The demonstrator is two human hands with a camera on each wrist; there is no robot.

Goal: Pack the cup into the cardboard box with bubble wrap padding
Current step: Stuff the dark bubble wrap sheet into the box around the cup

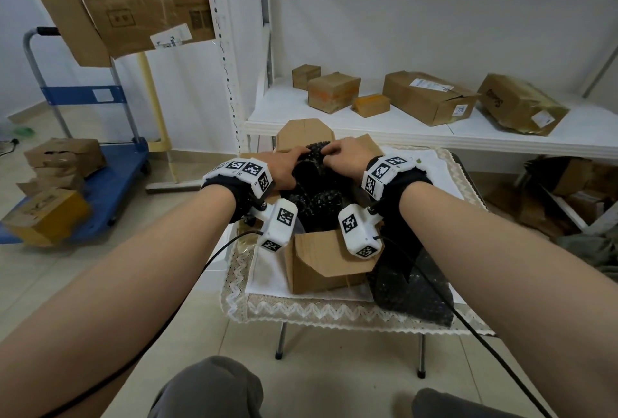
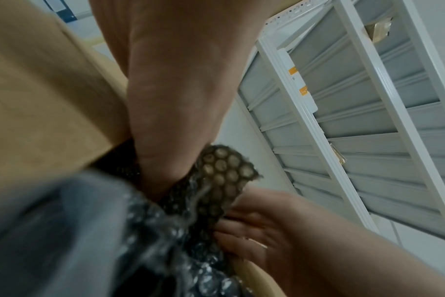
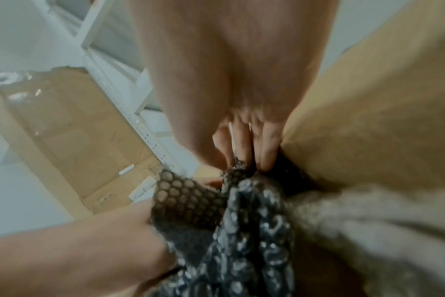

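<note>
White shelving with scattered parcels fills the upper right of the head view, and at the centre a small counter (image 1: 334, 312) draped in a lace-edged cloth carries the open cardboard box (image 1: 321, 264). Black bubble wrap (image 1: 316, 153) is bunched inside the box and rises above its rim at the middle of the frame; a further piece (image 1: 414, 290) spills over the box's right side onto the cloth. The wrap is gripped from both sides: the left hand (image 1: 284, 167) has its fingers (image 1: 296, 151) curled over the top edge of the wrap, and the right hand (image 1: 347, 155) pinches the same edge, as the right wrist view shows. The cup itself is not seen in any view; it is judged to be hidden under the padding inside the box, though this cannot be confirmed. The wrap looks dark, glossy and crumpled, its round cells plainly visible in both wrist views. Padding appears well advanced; tucking the loose wrap in and folding the upright flaps (image 1: 304, 131) shut is judged to remain.
</note>
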